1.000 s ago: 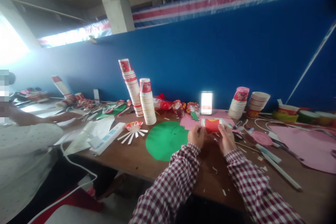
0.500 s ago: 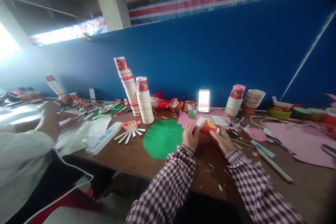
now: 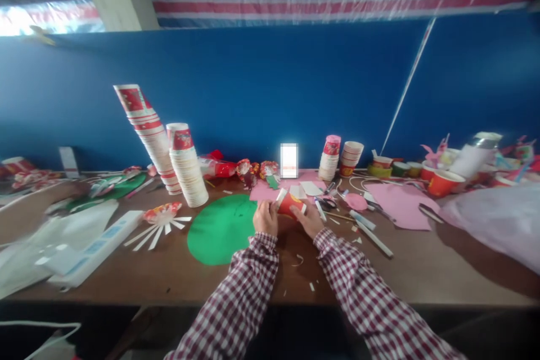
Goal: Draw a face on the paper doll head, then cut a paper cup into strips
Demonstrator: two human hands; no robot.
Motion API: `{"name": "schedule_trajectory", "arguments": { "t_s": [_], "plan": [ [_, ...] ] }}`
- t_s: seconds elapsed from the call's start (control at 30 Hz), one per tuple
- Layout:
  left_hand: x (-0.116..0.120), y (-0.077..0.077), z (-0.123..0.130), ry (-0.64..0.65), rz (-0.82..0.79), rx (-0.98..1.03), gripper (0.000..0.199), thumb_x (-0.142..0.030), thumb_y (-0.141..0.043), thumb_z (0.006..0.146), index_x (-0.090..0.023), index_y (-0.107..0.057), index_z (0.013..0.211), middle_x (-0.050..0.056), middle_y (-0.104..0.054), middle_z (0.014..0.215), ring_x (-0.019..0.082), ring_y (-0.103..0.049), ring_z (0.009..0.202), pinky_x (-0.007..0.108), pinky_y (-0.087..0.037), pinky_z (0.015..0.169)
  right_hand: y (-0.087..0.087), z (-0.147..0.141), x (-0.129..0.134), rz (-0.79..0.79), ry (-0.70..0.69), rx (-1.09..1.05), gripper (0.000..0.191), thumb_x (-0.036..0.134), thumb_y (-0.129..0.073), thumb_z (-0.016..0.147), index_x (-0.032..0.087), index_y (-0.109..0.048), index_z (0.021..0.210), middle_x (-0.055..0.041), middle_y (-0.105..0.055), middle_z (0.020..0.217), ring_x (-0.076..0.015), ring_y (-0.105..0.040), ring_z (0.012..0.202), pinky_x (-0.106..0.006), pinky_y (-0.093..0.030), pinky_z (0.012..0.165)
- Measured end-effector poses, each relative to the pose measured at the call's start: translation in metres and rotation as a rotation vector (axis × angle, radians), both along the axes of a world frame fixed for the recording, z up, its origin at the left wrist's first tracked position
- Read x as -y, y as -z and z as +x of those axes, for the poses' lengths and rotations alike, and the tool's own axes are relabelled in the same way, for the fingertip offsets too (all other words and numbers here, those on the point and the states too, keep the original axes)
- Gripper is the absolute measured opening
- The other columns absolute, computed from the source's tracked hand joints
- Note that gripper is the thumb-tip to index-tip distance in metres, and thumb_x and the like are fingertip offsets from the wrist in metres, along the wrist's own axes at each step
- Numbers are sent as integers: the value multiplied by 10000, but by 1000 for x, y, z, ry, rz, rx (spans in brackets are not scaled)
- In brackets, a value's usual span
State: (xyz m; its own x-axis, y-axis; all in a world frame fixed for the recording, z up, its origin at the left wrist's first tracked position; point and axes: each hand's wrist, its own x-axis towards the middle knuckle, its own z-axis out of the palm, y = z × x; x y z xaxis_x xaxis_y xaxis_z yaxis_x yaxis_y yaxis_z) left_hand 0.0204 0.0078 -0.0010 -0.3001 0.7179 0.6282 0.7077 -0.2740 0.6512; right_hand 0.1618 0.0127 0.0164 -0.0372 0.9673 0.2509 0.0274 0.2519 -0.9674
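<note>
A red paper cup [image 3: 290,203] with a yellow mark lies on its side between my two hands, above the brown table [image 3: 295,287]. At the cup's white left end, my left hand [image 3: 265,218] has its fingers closed on it. My right hand [image 3: 309,218] grips the other end, thumb on the red side. Left of my hands lies a green paper circle [image 3: 221,230]. Behind the cup is a pink sheet [image 3: 259,190] with white paper pieces on it.
Two tall cup stacks [image 3: 152,143] [image 3: 188,171] lean at the left, beside a cut cup with splayed strips [image 3: 162,216]. Shorter stacks [image 3: 329,160] [image 3: 351,156] stand behind. Pens, scissors and a white stick [image 3: 375,239] lie right. Another person's arm [image 3: 34,205] reaches in at left.
The view has swung to the right and levelled, so things appear further left and more of the right side shows. Both hands still hold the cup.
</note>
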Motion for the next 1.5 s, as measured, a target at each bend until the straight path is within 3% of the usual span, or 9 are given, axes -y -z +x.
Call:
{"name": "schedule_trajectory", "arguments": {
  "t_s": [0.43, 0.63, 0.87, 1.33, 1.5],
  "plan": [
    [5, -6, -4, -133, -65, -118, 274, -282, -347, 893, -200, -565, 749, 54, -628, 731, 170, -558, 670, 265, -349, 595, 9, 0, -2, 59, -33, 30, 301, 392, -662, 674, 183, -613, 885, -18, -672, 725, -181, -600, 635, -292, -482, 594],
    [6, -6, -6, -110, 0, -119, 281, -303, -349, 893, -206, -538, 709, 45, -605, 712, 169, -553, 720, 262, -376, 670, 11, 1, -3, 105, -45, 73, 308, 386, -657, 684, 184, -617, 914, -34, -678, 798, -194, -612, 703, -308, -485, 657],
    [5, -3, -9, -148, 3, -112, 347, -379, -401, 874, -197, -486, 591, 21, -559, 609, 137, -486, 575, 252, -300, 557, 9, 1, 2, 136, -70, 162, 325, 382, -661, 679, 198, -598, 938, -7, -654, 726, -172, -576, 623, -277, -458, 588],
    [0, 1, -18, -114, 7, -126, 374, -353, -414, 866, -169, -562, 575, 28, -563, 555, 107, -459, 507, 234, -295, 537, 3, -1, 5, 207, -50, 363, 325, 387, -601, 732, 147, -560, 948, -48, -640, 776, -179, -568, 667, -306, -453, 649],
    [-2, -1, -21, -90, 20, -69, 320, -364, -446, 848, -170, -615, 659, 34, -607, 573, 112, -499, 514, 223, -326, 529, 5, 0, 3, 216, -61, 394, 329, 380, -589, 748, 145, -553, 976, -53, -649, 800, -180, -582, 687, -301, -464, 656]
  ]
}}
